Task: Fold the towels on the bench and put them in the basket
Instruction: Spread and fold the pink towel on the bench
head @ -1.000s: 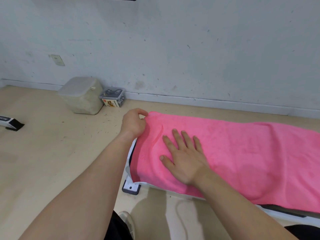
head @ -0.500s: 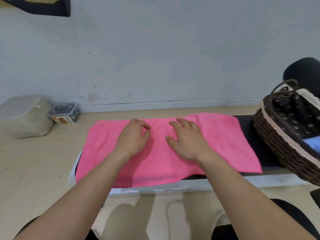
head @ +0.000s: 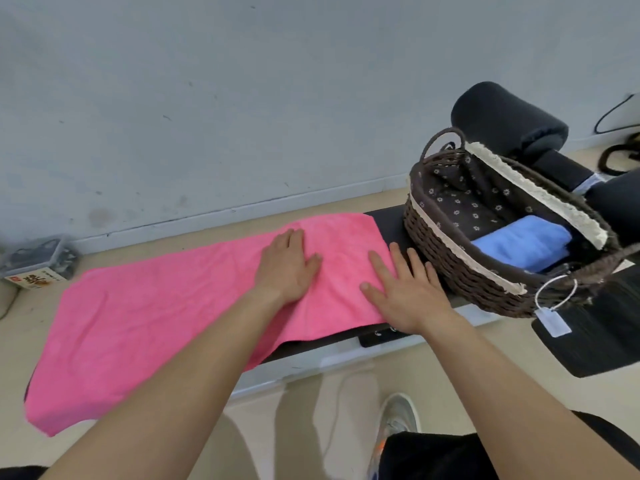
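Closest to the camera, a person's two bare forearms are reaching forward above a grey sports shoe (head: 396, 424) on the pale floor. Both hands are lying flat and released on a pink towel (head: 156, 317), gripping nothing. The left hand (head: 289, 268) is pressing the cloth with fingers together. The right hand (head: 405, 292) is resting with fingers spread across the towel's right edge, its fingertips reaching onto the dark tabletop (head: 391, 221).

The towel is lying lengthwise along the tabletop, its left end drooping over the near corner. This looks like smoothing ahead of a fold. To do it well, the palms should be sweeping outward to chase out wrinkles, and the drooping end should be squared up so the edges are meeting cleanly.

Just beyond the right hand, a brown wicker basket (head: 467, 275) with a flower-print lining is sitting on the tabletop, a white tag (head: 552, 322) dangling from its near handle. Inside, a folded blue towel (head: 523, 245) is lying toward the near right end, and the rest is showing bare lining. Farther back, black padded rollers (head: 505, 119) are standing before a grey wall.
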The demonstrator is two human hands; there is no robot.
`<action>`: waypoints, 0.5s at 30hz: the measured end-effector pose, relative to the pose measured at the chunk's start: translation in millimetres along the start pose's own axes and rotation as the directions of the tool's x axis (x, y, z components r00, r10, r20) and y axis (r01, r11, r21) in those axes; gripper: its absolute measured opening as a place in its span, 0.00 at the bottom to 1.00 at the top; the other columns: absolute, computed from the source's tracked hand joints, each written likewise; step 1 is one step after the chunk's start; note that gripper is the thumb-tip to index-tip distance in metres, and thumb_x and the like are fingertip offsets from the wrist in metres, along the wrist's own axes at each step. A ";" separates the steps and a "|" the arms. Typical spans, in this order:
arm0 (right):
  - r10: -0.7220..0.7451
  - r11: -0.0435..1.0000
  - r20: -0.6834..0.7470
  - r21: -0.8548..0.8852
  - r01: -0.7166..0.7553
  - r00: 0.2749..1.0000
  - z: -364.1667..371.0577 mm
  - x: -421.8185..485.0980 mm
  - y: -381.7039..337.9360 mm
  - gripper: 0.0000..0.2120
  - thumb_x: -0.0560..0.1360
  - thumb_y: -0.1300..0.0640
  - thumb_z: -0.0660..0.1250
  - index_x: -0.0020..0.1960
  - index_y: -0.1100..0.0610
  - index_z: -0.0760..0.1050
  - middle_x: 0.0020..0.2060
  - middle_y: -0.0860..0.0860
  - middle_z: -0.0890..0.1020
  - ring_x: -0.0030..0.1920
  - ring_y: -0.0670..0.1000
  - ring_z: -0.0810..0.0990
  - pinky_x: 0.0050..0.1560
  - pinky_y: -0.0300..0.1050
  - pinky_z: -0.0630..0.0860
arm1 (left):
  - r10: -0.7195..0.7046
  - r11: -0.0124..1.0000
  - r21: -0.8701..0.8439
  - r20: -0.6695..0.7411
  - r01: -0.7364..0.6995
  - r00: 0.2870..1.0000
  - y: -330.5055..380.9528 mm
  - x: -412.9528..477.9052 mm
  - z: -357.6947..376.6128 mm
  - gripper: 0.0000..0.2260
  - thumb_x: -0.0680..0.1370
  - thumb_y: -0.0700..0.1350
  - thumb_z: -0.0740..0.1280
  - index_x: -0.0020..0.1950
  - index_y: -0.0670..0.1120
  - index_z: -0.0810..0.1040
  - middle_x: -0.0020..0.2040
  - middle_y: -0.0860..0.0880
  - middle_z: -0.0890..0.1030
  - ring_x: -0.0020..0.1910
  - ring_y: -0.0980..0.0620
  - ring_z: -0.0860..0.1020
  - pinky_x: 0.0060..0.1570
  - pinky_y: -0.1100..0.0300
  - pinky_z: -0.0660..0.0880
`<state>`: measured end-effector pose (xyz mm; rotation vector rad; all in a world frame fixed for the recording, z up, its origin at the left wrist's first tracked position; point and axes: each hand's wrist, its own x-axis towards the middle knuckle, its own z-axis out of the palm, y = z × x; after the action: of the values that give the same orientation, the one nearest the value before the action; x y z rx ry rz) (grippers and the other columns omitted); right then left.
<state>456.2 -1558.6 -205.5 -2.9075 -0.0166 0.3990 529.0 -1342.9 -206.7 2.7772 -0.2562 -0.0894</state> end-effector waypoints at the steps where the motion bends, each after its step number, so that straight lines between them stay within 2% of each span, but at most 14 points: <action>1: 0.002 1.000 0.000 -0.011 -0.002 1.000 1.8 -3.9 4.4 0.33 0.80 0.33 0.41 0.79 0.41 0.34 0.79 0.51 0.33 0.79 0.56 0.33 0.78 0.55 0.36 | 0.014 0.999 0.046 0.011 -0.014 1.000 -1.0 -2.4 4.7 0.31 0.82 0.58 0.57 0.80 0.43 0.56 0.80 0.42 0.57 0.79 0.42 0.56 0.77 0.46 0.55; 4: 0.047 0.998 0.011 -0.047 -0.046 0.999 3.3 -17.7 10.2 0.34 0.81 0.34 0.41 0.80 0.46 0.33 0.79 0.52 0.33 0.79 0.56 0.33 0.78 0.54 0.38 | 0.043 0.989 0.138 0.033 -0.047 0.999 -2.4 -12.4 16.3 0.34 0.80 0.66 0.53 0.82 0.52 0.50 0.82 0.47 0.49 0.80 0.43 0.48 0.78 0.44 0.48; 6: 0.084 0.994 -0.008 -0.067 -0.085 0.996 5.8 -25.5 7.7 0.34 0.82 0.37 0.43 0.81 0.52 0.38 0.80 0.56 0.37 0.79 0.58 0.36 0.78 0.55 0.42 | 0.080 0.977 0.192 0.058 -0.090 0.995 -1.9 -17.9 19.9 0.34 0.78 0.70 0.50 0.81 0.58 0.48 0.82 0.49 0.46 0.81 0.42 0.46 0.78 0.42 0.45; 8: 0.060 0.991 -0.198 -0.104 -0.082 0.978 6.4 -29.4 -0.8 0.32 0.81 0.42 0.49 0.78 0.60 0.57 0.80 0.61 0.52 0.79 0.61 0.50 0.76 0.58 0.53 | 0.106 0.968 0.216 0.100 -0.126 0.989 -1.0 -20.4 19.1 0.34 0.76 0.73 0.49 0.80 0.63 0.47 0.82 0.49 0.44 0.80 0.42 0.44 0.78 0.41 0.44; 9: 0.030 0.992 -0.299 -0.109 -0.066 0.954 5.0 -28.1 -5.4 0.30 0.78 0.44 0.53 0.73 0.62 0.67 0.77 0.62 0.61 0.77 0.62 0.58 0.73 0.59 0.60 | 0.106 0.967 0.218 0.118 -0.130 0.987 -1.1 -20.5 17.8 0.35 0.75 0.74 0.49 0.80 0.64 0.48 0.82 0.49 0.45 0.80 0.41 0.44 0.77 0.41 0.45; 10: -0.004 0.996 -0.368 -0.086 -0.030 0.930 3.8 -24.6 -9.8 0.28 0.75 0.45 0.54 0.68 0.62 0.72 0.74 0.61 0.68 0.74 0.62 0.65 0.71 0.59 0.64 | 0.103 0.968 0.217 0.121 -0.127 0.987 -1.0 -20.1 15.8 0.35 0.74 0.74 0.50 0.79 0.65 0.51 0.82 0.49 0.47 0.80 0.41 0.47 0.77 0.41 0.47; 12: -0.077 0.997 -0.383 -0.055 0.061 0.920 0.7 -15.0 -17.7 0.30 0.74 0.44 0.52 0.69 0.60 0.72 0.72 0.59 0.71 0.72 0.61 0.68 0.70 0.57 0.65 | 0.116 0.974 0.190 0.039 -0.121 0.993 0.5 -17.2 9.2 0.33 0.74 0.73 0.51 0.76 0.62 0.64 0.79 0.48 0.61 0.77 0.42 0.59 0.75 0.45 0.57; 14: -0.127 0.992 -0.330 -0.047 0.118 0.935 0.6 -5.0 -25.8 0.34 0.76 0.42 0.47 0.76 0.58 0.64 0.76 0.57 0.65 0.76 0.59 0.62 0.75 0.55 0.58 | 0.167 0.979 0.139 -0.153 -0.146 0.974 6.3 -6.6 1.7 0.24 0.76 0.65 0.55 0.65 0.56 0.76 0.66 0.48 0.75 0.65 0.43 0.72 0.65 0.49 0.69; 15: -0.136 0.991 -0.288 -0.034 0.132 0.948 1.6 -1.2 -29.0 0.34 0.77 0.42 0.47 0.78 0.57 0.60 0.78 0.57 0.60 0.78 0.58 0.57 0.76 0.54 0.53 | 0.186 0.981 0.097 -0.244 -0.167 0.952 10.3 2.8 -2.0 0.19 0.77 0.60 0.58 0.61 0.53 0.78 0.61 0.47 0.78 0.60 0.43 0.75 0.61 0.49 0.71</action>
<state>455.2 -1529.9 -200.7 -2.9255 -0.1721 -0.0534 530.3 -1352.3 -201.4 2.7872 -0.4477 0.3222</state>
